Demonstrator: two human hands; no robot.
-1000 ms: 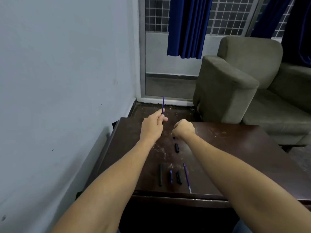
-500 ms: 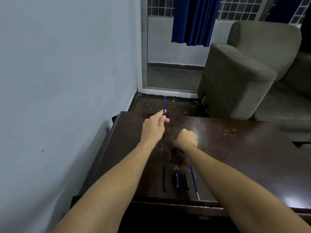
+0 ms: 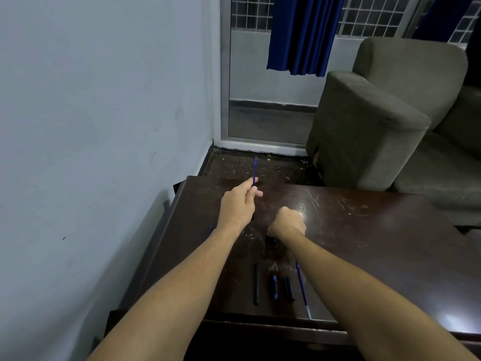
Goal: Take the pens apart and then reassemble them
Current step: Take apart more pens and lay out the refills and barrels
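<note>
My left hand [image 3: 238, 203] pinches a thin blue ink refill [image 3: 255, 169] that points up and away, above the dark wooden table [image 3: 377, 243]. My right hand [image 3: 287, 222] is a closed fist low over the table, with a small black pen part [image 3: 272, 240] showing just under it; I cannot tell if the fist grips it. Near the front edge lie a black pen barrel [image 3: 256, 283], a short black-and-blue piece [image 3: 274, 287], a black cap [image 3: 289, 288] and a second blue refill [image 3: 302, 289]. Another blue tip [image 3: 211, 227] shows beside my left wrist.
A pale wall [image 3: 104, 126] runs close along the table's left side. A grey-green armchair [image 3: 390, 121] stands beyond the table's far right. A glass door [image 3: 270, 87] and blue curtain [image 3: 304, 35] are behind. Scratches and crumbs mark the tabletop.
My right fist has sunk closer to the table and covers the small black part that lay there. My left hand still holds the refill upright. The view tilted slightly.
</note>
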